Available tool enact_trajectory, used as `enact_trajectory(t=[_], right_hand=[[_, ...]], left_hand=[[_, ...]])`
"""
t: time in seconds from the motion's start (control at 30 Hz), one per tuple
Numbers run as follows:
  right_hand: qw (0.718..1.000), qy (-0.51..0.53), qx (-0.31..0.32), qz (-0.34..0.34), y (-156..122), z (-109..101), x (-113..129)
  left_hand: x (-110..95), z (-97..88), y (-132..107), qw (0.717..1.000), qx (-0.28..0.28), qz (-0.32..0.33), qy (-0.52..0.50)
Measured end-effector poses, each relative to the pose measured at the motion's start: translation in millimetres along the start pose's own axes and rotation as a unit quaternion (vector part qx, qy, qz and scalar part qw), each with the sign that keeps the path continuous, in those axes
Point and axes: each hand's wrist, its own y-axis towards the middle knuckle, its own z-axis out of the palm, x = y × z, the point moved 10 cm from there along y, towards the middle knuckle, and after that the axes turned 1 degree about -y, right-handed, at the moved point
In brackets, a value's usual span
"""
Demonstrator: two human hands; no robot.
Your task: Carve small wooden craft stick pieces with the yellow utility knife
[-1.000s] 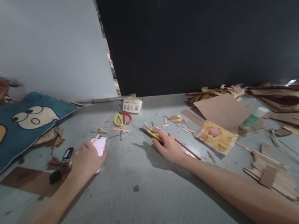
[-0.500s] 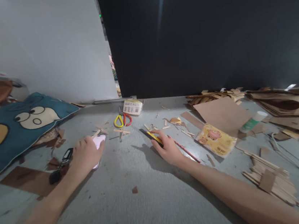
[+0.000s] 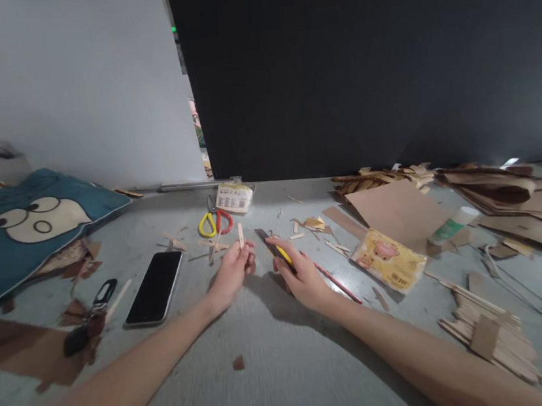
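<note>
Near the middle of the table, my left hand (image 3: 234, 270) pinches a short wooden stick (image 3: 240, 234) that points upward from its fingers. A small gap to the right, my right hand (image 3: 303, 278) is wrapped round a yellow and black utility knife (image 3: 277, 250), its tip angled up and to the left. Just behind my left hand lie small crossed wooden sticks (image 3: 213, 246) and scissors (image 3: 215, 224) with one yellow and one red handle. A red pencil (image 3: 337, 278) rests beside my right hand. Left of my left forearm lies a phone (image 3: 155, 288) with a dark screen.
At left are a blue cushion (image 3: 40, 215), keys (image 3: 87, 318) and brown card (image 3: 19, 346). A yellow tissue pack (image 3: 389, 259), a glue stick (image 3: 453, 225), a cardboard sheet (image 3: 397, 207) and a heap of wooden sticks (image 3: 494, 327) lie at right. Dark panel (image 3: 372, 59) stands behind.
My left hand has left the phone and moved right, now holding a wooden stick. The phone's lit screen has gone dark. My right hand keeps the knife, raised slightly.
</note>
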Motion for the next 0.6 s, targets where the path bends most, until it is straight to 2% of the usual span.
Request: enact_trajectory(t=[0.1,0.23,0.4,0.6], right_hand=[[1.000,0.022,0.020,-0.007,-3,3,4],[0.997,-0.019,0.062,-0.033,-9,13,8],[0.996,-0.035,0.044,-0.063,-12,14,8],[0.996,-0.036,0.028,-0.071,-12,11,9]], left_hand=[[2,-4.7,-4,0.997,0.029,0.005,-0.065],[6,-7.9,-7,0.998,0.034,-0.021,-0.039],[4,2.3,-15,0.997,0.068,-0.028,-0.013],[1,4.1,-17,0.997,0.076,-0.019,0.014]])
